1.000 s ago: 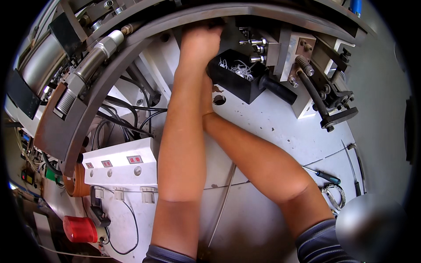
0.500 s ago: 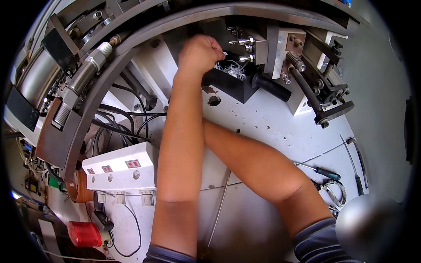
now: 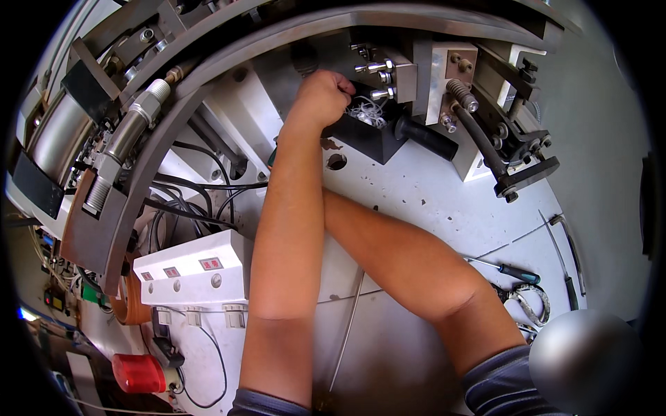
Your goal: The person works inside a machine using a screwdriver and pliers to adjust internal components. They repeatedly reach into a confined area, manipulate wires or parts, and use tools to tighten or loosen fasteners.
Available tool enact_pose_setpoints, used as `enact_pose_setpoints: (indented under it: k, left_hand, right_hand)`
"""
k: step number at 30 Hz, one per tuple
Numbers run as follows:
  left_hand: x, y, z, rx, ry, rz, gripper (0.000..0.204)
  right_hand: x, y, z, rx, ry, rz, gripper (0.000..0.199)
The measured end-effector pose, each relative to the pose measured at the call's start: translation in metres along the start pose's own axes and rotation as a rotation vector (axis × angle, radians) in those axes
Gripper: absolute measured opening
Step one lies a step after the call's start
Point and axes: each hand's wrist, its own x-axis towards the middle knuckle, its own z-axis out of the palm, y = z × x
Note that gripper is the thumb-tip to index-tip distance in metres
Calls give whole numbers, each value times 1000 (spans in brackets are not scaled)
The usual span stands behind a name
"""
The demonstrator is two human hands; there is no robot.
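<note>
My left hand (image 3: 321, 97) is closed, fingers curled, at the left edge of a black open-topped box (image 3: 368, 141). Thin curly white strips (image 3: 368, 111) lie inside that box. What the curled fingers hold, if anything, is hidden. My right forearm (image 3: 388, 243) passes beneath my left forearm, which hides the right hand. A small dark green piece (image 3: 272, 157) shows at the left edge of my left forearm. Just right of the box sticks out a black cylindrical handle (image 3: 431, 139).
A curved metal frame (image 3: 277, 35) arches overhead. Clamps and bolts (image 3: 461, 97) stand right of the box. Black cables (image 3: 201, 201) and a white control box (image 3: 191, 267) lie left; a red beacon lamp (image 3: 132, 373) is lower left. A screwdriver (image 3: 519, 273) rests at right.
My left hand has come slightly down and right, nearer the box. A dark round part above it and the green piece beside the forearm now show. My right forearm is nearly still.
</note>
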Motion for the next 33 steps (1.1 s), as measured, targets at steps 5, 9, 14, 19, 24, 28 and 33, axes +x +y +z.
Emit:
enact_pose_setpoints:
  k: [5, 9, 14, 19, 24, 28, 33]
  left_hand:
    - [4, -7, -3, 8, 51, 98, 24]
    - [6, -9, -7, -5, 68, 108, 33]
    - [-7, 11, -34, -83, 193, 52, 35]
    - [-4, 4, -60, -190, 317, -12, 33]
    - [-12, 9, -69, -409, 345, -3, 31]
    - [-13, -4, -80, -801, 149, -77, 38]
    - [-19, -19, -84, -977, 85, -186, 43]
  right_hand:
    - [2, 2, 2, 31, 20, 27, 32]
    - [12, 4, 10, 120, 110, 73, 32]
    - [40, 2, 13, 407, 328, 234, 31]
    - [61, -27, -13, 325, 445, 170, 28]
    - [76, -47, -29, 294, 373, 72, 27]
    - [96, -55, -38, 543, 221, 227, 20]
    - [97, -87, -52, 888, 90, 483, 17]
